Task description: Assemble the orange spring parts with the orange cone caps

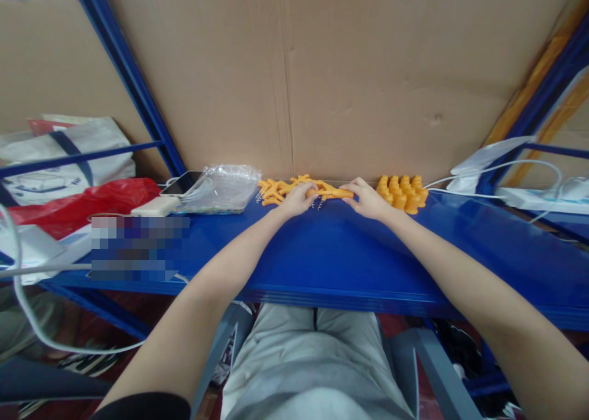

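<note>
Both hands reach to the back of the blue table. My left hand [298, 202] curls its fingers around orange branched pieces that lie in a small pile. My right hand [367, 200] pinches the right end of an orange piece [339, 193], thumb below and fingers over the top. The left end of that piece runs to the fingers of my left hand, where it is partly hidden. More orange branched pieces [272, 191] lie left of my left hand, with thin curly chain-like bits showing below them. Right of my right hand stand orange peg-shaped pieces [401, 193] in rows.
The blue table [322, 257] ends at a cardboard wall [322, 76]. To the left lie a clear plastic packet [225, 190], a phone [184, 184], a white power bank-like block [155, 206] and a red bag [87, 205]. White cables [501, 167] run along the right.
</note>
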A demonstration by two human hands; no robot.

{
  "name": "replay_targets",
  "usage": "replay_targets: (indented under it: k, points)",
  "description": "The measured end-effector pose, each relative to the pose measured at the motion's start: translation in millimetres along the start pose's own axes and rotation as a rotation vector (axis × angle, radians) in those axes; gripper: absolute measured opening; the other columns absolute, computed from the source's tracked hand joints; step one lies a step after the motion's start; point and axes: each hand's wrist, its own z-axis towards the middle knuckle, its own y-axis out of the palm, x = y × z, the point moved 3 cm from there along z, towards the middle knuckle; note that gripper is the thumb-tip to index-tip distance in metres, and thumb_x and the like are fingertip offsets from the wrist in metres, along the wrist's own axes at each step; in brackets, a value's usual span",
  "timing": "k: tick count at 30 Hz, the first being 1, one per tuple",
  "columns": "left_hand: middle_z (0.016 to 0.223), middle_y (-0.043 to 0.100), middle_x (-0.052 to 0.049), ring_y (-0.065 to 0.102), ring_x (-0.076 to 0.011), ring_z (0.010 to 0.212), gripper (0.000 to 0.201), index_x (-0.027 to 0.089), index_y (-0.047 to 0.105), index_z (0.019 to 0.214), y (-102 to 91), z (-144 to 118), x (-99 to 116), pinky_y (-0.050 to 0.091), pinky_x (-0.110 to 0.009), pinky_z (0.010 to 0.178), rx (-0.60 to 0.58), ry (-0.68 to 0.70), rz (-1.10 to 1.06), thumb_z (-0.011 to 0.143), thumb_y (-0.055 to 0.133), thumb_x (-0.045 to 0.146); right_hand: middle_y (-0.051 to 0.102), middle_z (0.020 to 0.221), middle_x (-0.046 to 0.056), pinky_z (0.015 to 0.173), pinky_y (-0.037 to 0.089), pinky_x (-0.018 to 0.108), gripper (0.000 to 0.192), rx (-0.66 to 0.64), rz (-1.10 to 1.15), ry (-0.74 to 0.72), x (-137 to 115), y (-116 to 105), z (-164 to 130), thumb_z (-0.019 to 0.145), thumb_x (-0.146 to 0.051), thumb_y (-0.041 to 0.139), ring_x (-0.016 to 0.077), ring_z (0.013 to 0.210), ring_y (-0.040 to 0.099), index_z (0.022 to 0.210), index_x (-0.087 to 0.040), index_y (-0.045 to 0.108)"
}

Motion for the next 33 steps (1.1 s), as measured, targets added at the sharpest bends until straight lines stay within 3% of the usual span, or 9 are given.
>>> replay_targets:
  k: [8, 13, 17, 20, 25, 29, 33]
  points:
    - [0.110, 0.073, -0.008, 0.069, -0.0218, 0.100, 0.009, 0.018, 0.065, 0.102, 0.0, 0, -4, 0.056, -0.037, 0.092, -0.004, 0.005, -0.011, 0.096, 0.059, 0.015, 0.070, 0.115, 0.016, 0.096, 0.055, 0.049, 0.042, -0.019, 0.034, 0.079, 0, 0, 4, 0.092, -0.032, 0.061, 0.0288, 0.104, 0.065, 0.129, -0.016, 0.071]
    - [0.109, 0.074, -0.008, 0.069, -0.0221, 0.099, 0.009, 0.017, 0.065, 0.103, 0.8, 1, -8, 0.055, -0.037, 0.094, 0.040, 0.003, -0.017, 0.095, 0.062, 0.014, 0.070, 0.122, 0.013, 0.084, 0.062, 0.040, 0.047, -0.033, 0.368, 0.221, 17, 2, 2, 0.086, -0.033, 0.074, 0.0218, 0.093, 0.072, 0.130, -0.019, 0.064]
    - [0.107, 0.074, -0.008, 0.069, -0.0224, 0.099, 0.010, 0.017, 0.066, 0.102, 1.7, 2, -11, 0.056, -0.037, 0.094, 0.084, 0.012, -0.051, 0.093, 0.063, 0.014, 0.075, 0.101, 0.008, 0.087, 0.064, 0.039, 0.035, -0.042, 0.700, 0.337, 20, -2, 1, 0.081, -0.035, 0.085, 0.0186, 0.084, 0.075, 0.108, -0.019, 0.068]
    - [0.106, 0.074, -0.008, 0.069, -0.0224, 0.099, 0.009, 0.017, 0.066, 0.100, 3.3, 2, -10, 0.056, -0.039, 0.095, 0.085, 0.042, -0.073, 0.092, 0.064, 0.014, 0.075, 0.083, 0.007, 0.088, 0.064, 0.038, 0.028, -0.058, 0.833, 0.438, 13, -5, -1, 0.087, -0.041, 0.081, 0.0187, 0.077, 0.075, 0.096, -0.018, 0.070]
    - [0.101, 0.074, -0.007, 0.069, -0.0208, 0.092, 0.006, 0.017, 0.066, 0.098, 7.2, 2, -5, 0.057, -0.038, 0.092, 0.077, 0.028, -0.149, 0.092, 0.064, 0.015, 0.073, 0.072, 0.009, 0.076, 0.065, 0.037, 0.037, -0.080, 0.923, 0.593, 2, -4, -2, 0.094, -0.055, 0.070, 0.0207, 0.070, 0.075, 0.086, -0.019, 0.063]
    - [0.100, 0.074, -0.007, 0.069, -0.0197, 0.089, 0.006, 0.016, 0.067, 0.097, 7.8, 3, -6, 0.057, -0.036, 0.090, 0.086, 0.004, -0.192, 0.092, 0.064, 0.016, 0.073, 0.071, 0.008, 0.069, 0.064, 0.036, 0.035, -0.081, 0.923, 0.652, -3, -5, -1, 0.098, -0.056, 0.063, 0.0200, 0.065, 0.074, 0.089, -0.022, 0.057]
    - [0.098, 0.074, -0.007, 0.069, -0.0195, 0.088, 0.006, 0.016, 0.067, 0.097, 7.7, 3, -8, 0.058, -0.035, 0.087, 0.087, -0.003, -0.190, 0.092, 0.064, 0.016, 0.076, 0.077, 0.006, 0.068, 0.062, 0.030, 0.020, -0.137, 0.923, 0.643, -4, -10, -3, 0.100, -0.036, 0.068, 0.0167, 0.063, 0.073, 0.106, -0.021, 0.056]
